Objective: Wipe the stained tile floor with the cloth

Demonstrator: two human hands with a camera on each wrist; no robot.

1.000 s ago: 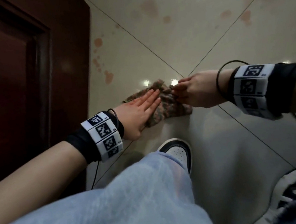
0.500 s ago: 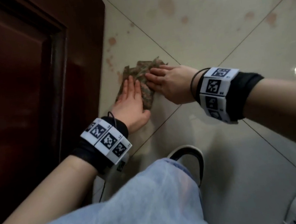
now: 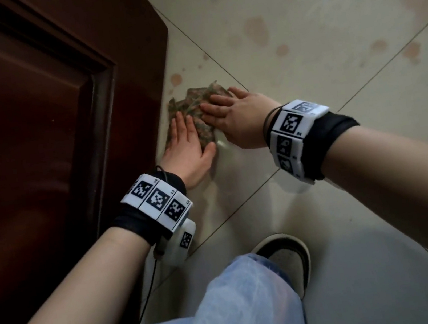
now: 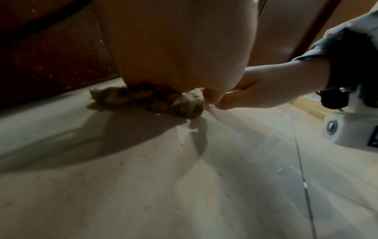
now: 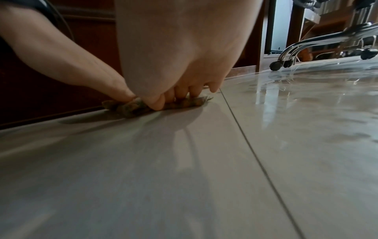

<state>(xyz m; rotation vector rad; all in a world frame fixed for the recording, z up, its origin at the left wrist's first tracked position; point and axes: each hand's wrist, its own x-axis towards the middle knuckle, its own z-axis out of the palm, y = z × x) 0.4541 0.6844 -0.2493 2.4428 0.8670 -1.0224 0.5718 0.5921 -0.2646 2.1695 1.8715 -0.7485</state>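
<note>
A mottled brown-green cloth [image 3: 196, 103] lies flat on the pale tile floor [image 3: 316, 145], close to the dark wooden door. My left hand [image 3: 185, 141] presses on the cloth's near left part with straight fingers. Beside it, my right hand [image 3: 230, 114] lies flat on the cloth's right part, fingers spread and pointing left. The left wrist view shows the cloth [image 4: 147, 98] squashed under my palm, the right hand [image 4: 255, 90] touching its right end. From the right wrist, the cloth [image 5: 155, 105] shows under both hands. Reddish stains [image 3: 256, 30] dot the tiles beyond the cloth.
A dark brown door [image 3: 32, 120] fills the left side, its edge right by the cloth. My shoe [image 3: 287, 259] and jeans-clad knee [image 3: 231, 313] are at the bottom. An office chair's chrome legs and castors [image 5: 286, 58] stand far off on the floor.
Both hands have slid the cloth away from me and left, toward the door. The right hand went from pinching the cloth's edge to lying flat on it.
</note>
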